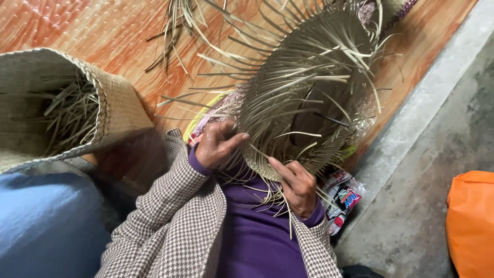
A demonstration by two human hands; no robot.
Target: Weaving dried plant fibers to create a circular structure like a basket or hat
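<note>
A half-woven straw basket (pixel 309 87) with many loose strip ends sticking out rests in my lap, its opening turned toward me. My left hand (pixel 217 144) pinches strips at the basket's left rim, index finger stretched along them. Lower down, my right hand (pixel 297 186) grips the near rim, thumb on top of the weave. My sleeves are purple under a houndstooth jacket (pixel 175 221).
A finished woven basket (pixel 116 105) holding several straw strips lies at the left on an orange-brown mat (pixel 103 31). Loose strips (pixel 177 31) lie at the top. Blue cloth (pixel 46 221) is lower left. A plastic packet (pixel 343 198), concrete floor (pixel 411 206) and an orange bag (pixel 472 221) are right.
</note>
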